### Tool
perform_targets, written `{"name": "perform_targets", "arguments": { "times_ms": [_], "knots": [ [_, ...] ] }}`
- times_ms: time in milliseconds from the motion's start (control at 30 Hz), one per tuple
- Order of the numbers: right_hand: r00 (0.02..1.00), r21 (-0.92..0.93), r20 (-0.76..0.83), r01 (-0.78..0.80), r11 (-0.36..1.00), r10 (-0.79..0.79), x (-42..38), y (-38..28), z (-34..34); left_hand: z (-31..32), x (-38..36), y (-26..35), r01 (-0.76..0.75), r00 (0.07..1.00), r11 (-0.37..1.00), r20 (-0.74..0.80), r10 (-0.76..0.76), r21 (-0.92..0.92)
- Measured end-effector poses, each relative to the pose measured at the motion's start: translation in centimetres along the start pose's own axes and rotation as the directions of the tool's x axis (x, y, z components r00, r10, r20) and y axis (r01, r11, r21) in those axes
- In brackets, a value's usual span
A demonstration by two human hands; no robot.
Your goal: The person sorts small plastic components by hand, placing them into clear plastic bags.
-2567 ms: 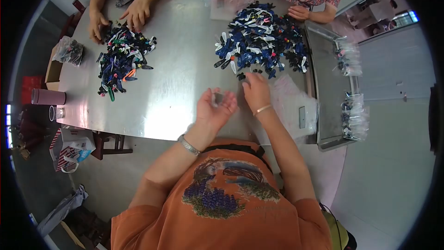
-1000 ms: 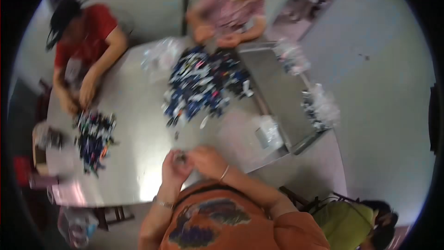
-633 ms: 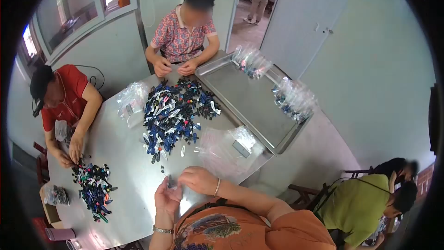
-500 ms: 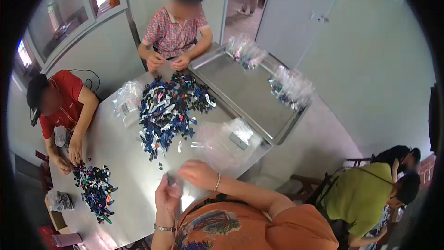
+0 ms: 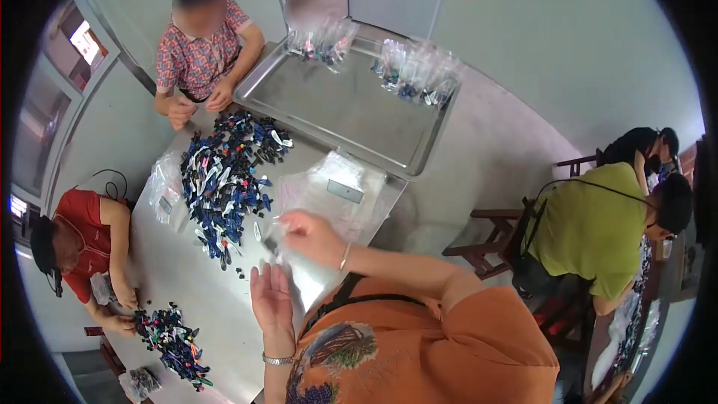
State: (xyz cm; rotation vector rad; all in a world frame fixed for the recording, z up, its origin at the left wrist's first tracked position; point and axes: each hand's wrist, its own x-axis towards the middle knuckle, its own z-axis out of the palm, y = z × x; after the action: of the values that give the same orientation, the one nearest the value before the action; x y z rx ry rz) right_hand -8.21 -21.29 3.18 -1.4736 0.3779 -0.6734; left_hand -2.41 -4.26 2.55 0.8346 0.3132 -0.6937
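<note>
My right hand (image 5: 313, 239), with a bracelet at the wrist, pinches a small clear plastic bag (image 5: 275, 238) that has something dark inside. Just below the bag, my left hand (image 5: 272, 301) is turned palm up with its fingers stretched out and nothing in it. Beyond my hands lies a large heap of hair clips (image 5: 224, 179), mostly dark blue, black and white. One white clip (image 5: 257, 232) lies apart, beside the bag. Flat clear bags (image 5: 299, 188) are spread to the right of the heap, with a dark rectangular piece (image 5: 344, 191) on top.
A metal tray (image 5: 329, 108) at the far side holds filled bags (image 5: 419, 71) along its back edge. Two people (image 5: 200, 52) (image 5: 90, 232) sit around the metal table (image 5: 217, 292), one beside a smaller clip pile (image 5: 173, 348). Other people (image 5: 591, 224) sit at the right.
The camera view has turned, so the table appears shifted left. My left hand has opened its fingers away from the small bag, which now hangs from my right hand.
</note>
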Motion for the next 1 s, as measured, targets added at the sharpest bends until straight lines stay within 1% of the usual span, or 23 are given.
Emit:
{"name": "perform_targets", "arguments": {
  "times_ms": [33,67,100,133,167,233,300,367,433,467,500,533,567,600,633,667,733,800,867,933,967,1000],
  "knots": [
    [0.997,-0.068,0.005,0.078,0.995,-0.077,1.0,-2.1,-2.6,-1.0,0.3,-0.2,0.031,1.0,0.999,0.005,-0.031,0.027],
    [0.99,-0.234,-0.002,0.138,0.962,-0.143,2.1,-2.5,-5.1,-1.5,0.3,-0.3,0.035,0.999,0.999,0.006,-0.036,0.03],
    [0.979,-0.394,0.004,0.19,0.899,-0.205,3.1,-3.0,-7.8,-1.8,0.2,-0.4,0.074,0.997,0.995,0.009,-0.075,0.074],
    [0.996,-0.453,-0.032,0.056,0.89,-0.079,4.0,-5.1,-10.5,-2.4,0.1,-0.6,0.111,0.994,0.987,0.009,-0.113,0.116],
    [0.996,-0.506,-0.074,-0.077,0.859,0.045,4.8,-7.2,-13.3,-3.7,0.7,-0.9,0.154,0.988,0.981,-0.012,-0.154,0.114],
    [0.982,-0.718,-0.136,-0.009,0.696,-0.128,6.1,-8.5,-18.4,-4.7,0.7,-1.4,0.136,0.991,0.984,-0.014,-0.136,0.117],
    [0.974,-0.822,-0.114,0.017,0.569,-0.195,7.7,-8.4,-24.1,-4.6,0.7,-1.7,0.104,0.994,0.985,-0.031,-0.101,0.134],
    [0.988,-0.898,-0.106,-0.045,0.438,-0.116,9.5,-7.8,-29.6,-4.8,0.7,-1.6,0.112,0.994,0.985,-0.027,-0.109,0.133],
    [0.997,-0.967,0.008,0.028,0.253,-0.08,11.2,-6.9,-34.3,-4.5,0.7,-1.5,0.131,0.991,0.985,-0.033,-0.128,0.111],
    [0.997,-0.968,0.018,0.036,0.249,-0.074,12.4,-6.7,-36.2,-4.5,0.9,-1.6,0.131,0.991,0.986,-0.039,-0.128,0.1],
    [0.995,-0.993,-0.093,-0.095,0.073,0.033,13.7,-6.5,-37.7,-4.7,1.0,-1.5,0.135,0.991,0.984,-0.031,-0.133,0.116],
    [0.969,-0.972,-0.218,-0.204,-0.117,0.116,14.3,-6.4,-38.5,-4.8,1.1,-1.5,0.138,0.99,0.981,-0.025,-0.136,0.134],
    [0.97,-0.974,-0.207,-0.193,-0.115,0.127,14.2,-6.0,-39.2,-4.9,1.0,-1.5,0.136,0.991,0.981,-0.013,-0.135,0.141],
    [0.945,-0.953,-0.263,-0.286,-0.101,-0.194,14.1,-5.9,-39.5,-4.7,0.9,-1.5,0.134,0.991,0.981,-0.025,-0.132,0.14],
    [0.816,-0.927,-0.299,-0.372,-0.053,-0.495,14.1,-5.6,-39.5,-4.5,0.7,-1.4,0.131,0.991,0.978,-0.028,-0.129,0.162],
    [0.82,-0.929,-0.298,-0.367,-0.05,-0.488,14.0,-5.3,-39.5,-4.3,0.6,-1.2,0.129,0.992,0.974,-0.03,-0.126,0.184],
    [0.745,-0.895,-0.444,-0.344,0.285,-0.497,12.8,-5.4,-38.4,-4.0,0.6,-1.1,0.131,0.991,0.973,-0.051,-0.124,0.187],
    [0.787,-0.907,-0.414,-0.311,0.285,-0.457,11.3,-4.8,-37.9,-3.5,0.5,-1.5,0.129,0.989,0.976,-0.092,-0.115,0.173],
    [0.847,-0.917,-0.364,-0.254,0.307,-0.387,10.1,-2.9,-35.0,-3.3,0.4,-1.2,0.142,0.988,0.98,-0.078,-0.132,0.139],
    [0.88,-0.885,-0.23,-0.013,0.465,-0.415,8.7,-2.1,-31.3,-2.5,0.1,-1.0,0.149,0.984,0.976,-0.12,-0.131,0.161],
    [0.901,-0.895,-0.129,0.075,0.44,-0.414,7.7,-1.5,-28.8,-3.3,0.5,-0.9,0.16,0.984,0.974,-0.097,-0.146,0.161],
    [0.909,-0.897,-0.027,0.161,0.411,-0.415,6.7,-1.0,-25.9,-3.6,0.8,-1.0,0.15,0.984,0.977,-0.116,-0.133,0.153]
  ]
}}
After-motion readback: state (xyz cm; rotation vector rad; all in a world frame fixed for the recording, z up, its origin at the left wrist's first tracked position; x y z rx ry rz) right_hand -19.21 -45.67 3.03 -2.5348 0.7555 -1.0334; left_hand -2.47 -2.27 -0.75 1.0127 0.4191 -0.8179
